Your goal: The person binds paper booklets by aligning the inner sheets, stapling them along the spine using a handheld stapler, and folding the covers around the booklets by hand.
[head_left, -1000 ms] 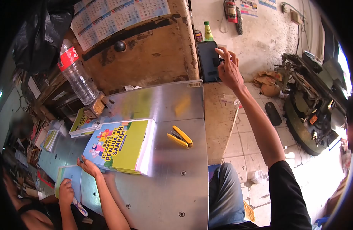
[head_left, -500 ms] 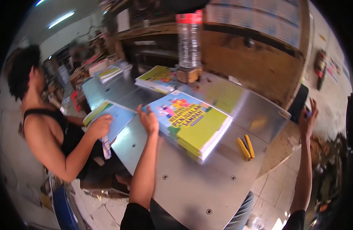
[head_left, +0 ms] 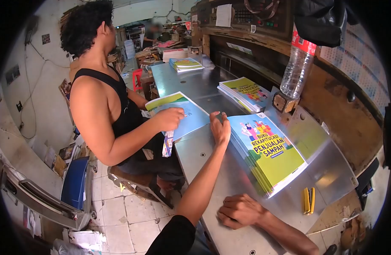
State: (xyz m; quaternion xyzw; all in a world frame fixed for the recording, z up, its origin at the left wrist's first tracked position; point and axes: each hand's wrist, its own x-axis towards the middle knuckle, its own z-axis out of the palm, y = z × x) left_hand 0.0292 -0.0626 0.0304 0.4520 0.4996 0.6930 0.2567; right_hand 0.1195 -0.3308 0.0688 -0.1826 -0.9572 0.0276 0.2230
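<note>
My left hand [head_left: 220, 129] rests at the left edge of a stack of green and blue books [head_left: 267, 148], fingers apart and pointing away from me, with nothing held. Near the table's front edge lies my right hand [head_left: 240, 211], its fingers curled; whether anything is inside them is hidden. A yellow stapler [head_left: 308, 201] lies to the right of the stack. Left of my left hand, a co-worker's hand [head_left: 172, 119] presses on a blue and green booklet [head_left: 189, 115].
The co-worker [head_left: 97, 106] in a black tank top sits at the left of the metal table [head_left: 195, 165]. More books [head_left: 246, 91] lie behind, beside a wooden block [head_left: 284, 102] under a plastic bottle [head_left: 298, 70]. A blue panel [head_left: 75, 182] stands at lower left.
The view has swung left. My right hand has come from the phone at the right to the table's front edge and curled up. My left hand stays beside the stack.
</note>
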